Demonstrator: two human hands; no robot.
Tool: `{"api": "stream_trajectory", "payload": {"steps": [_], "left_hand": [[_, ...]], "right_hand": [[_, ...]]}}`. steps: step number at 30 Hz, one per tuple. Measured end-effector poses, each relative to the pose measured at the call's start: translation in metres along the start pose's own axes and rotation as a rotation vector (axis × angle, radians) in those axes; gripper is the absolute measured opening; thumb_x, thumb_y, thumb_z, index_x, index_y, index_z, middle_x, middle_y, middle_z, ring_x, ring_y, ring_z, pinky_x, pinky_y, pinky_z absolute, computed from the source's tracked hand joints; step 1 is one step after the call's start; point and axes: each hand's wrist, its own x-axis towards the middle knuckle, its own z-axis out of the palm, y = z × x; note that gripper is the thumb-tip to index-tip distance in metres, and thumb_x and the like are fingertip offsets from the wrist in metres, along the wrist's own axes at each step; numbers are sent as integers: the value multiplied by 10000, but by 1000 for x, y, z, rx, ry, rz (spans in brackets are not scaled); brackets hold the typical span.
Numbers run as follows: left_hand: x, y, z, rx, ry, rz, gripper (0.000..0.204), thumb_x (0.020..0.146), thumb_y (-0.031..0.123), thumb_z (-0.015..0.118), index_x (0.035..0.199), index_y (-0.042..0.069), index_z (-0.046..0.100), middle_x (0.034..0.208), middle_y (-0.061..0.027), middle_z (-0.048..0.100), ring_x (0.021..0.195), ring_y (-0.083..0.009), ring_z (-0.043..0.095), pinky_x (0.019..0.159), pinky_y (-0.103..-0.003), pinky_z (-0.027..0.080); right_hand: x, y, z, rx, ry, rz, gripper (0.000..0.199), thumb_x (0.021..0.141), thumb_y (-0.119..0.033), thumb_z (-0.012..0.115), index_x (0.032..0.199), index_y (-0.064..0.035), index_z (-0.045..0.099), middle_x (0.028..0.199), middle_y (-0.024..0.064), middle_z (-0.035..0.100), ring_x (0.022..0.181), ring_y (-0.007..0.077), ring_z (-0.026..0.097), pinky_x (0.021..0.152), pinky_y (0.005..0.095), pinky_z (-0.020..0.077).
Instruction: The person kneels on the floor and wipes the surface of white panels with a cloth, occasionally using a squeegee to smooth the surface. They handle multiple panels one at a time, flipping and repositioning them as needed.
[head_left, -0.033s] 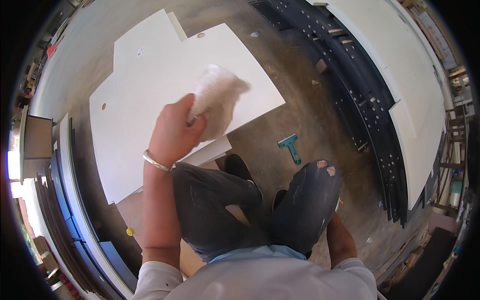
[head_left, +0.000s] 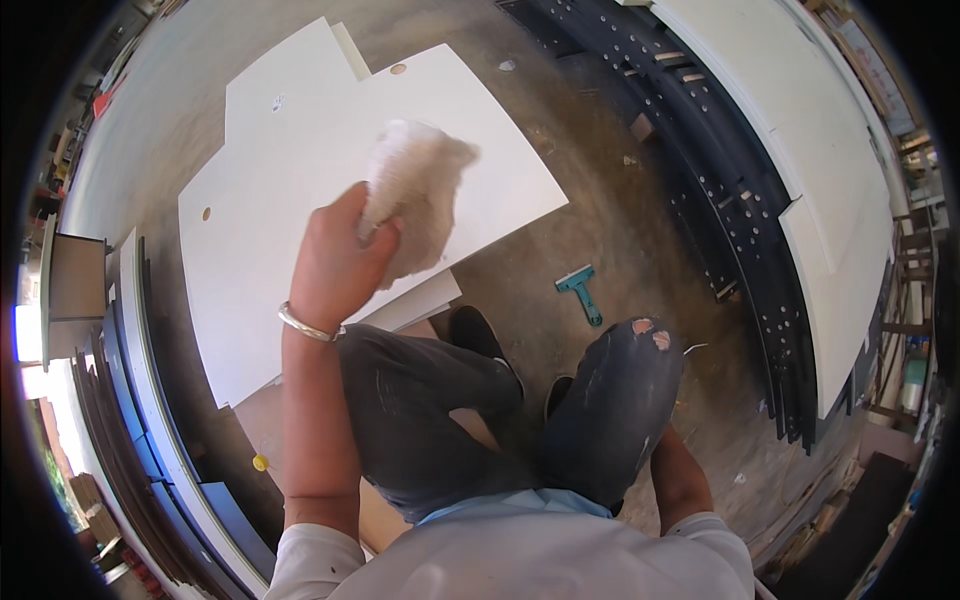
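Head view: teal scraper (head_left: 581, 293) beside white panel (head_left: 300, 180).

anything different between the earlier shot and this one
Nothing visibly changed. The left hand grips the white crumpled cloth over the white flat board as before, and the teal plastic scraper lies in the same spot on the concrete floor. The right hand is out of view behind the leg in both.
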Motion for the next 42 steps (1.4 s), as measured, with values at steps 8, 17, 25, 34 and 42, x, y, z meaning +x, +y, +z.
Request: {"api": "stream_trajectory", "payload": {"steps": [8,17,25,34,42], "left_hand": [[10,10,13,-100,263,-197,409,939,228,711,1231,-58,694,986,-116,754,845,-179,709,781,-334,574],[66,-55,8,-472,236,-312,407,952,224,691,1210,-89,659,988,-162,726,852,-219,723,752,-339,595],[99,-201,-12,-546,315,-778,584,961,225,718,1372,-147,535,1323,-236,634,1154,-329,673,919,-430,587],[41,-174,-23,-68,644,-427,556,939,249,691,1385,-75,618,1307,-226,698,1231,-318,649,1063,-401,493],[-151,-201,34,-36,689,-428,385,916,-29,561,1273,14,697,1247,-127,727,1158,-249,682,1001,-391,543]], "right_hand": [[49,-122,47,-156,-94,-479,891,827,-391,788,1566,-85,397,1314,228,633,1191,398,644,1012,477,517],[90,-188,86,-470,-139,-633,907,805,-321,830,1567,-114,384,1249,166,620,1108,357,664,927,477,538],[107,-230,-51,293,-26,-787,617,854,-115,683,1460,-102,564,1325,238,652,1200,430,650,1027,469,530],[104,-398,-191,-543,9,-1795,370,879,-33,704,1184,-235,767,1045,-6,741,937,205,655,872,359,481],[115,-437,-176,-736,4,-2005,372,901,-34,648,1169,-262,769,1030,-10,727,947,204,651,880,362,478]]}}
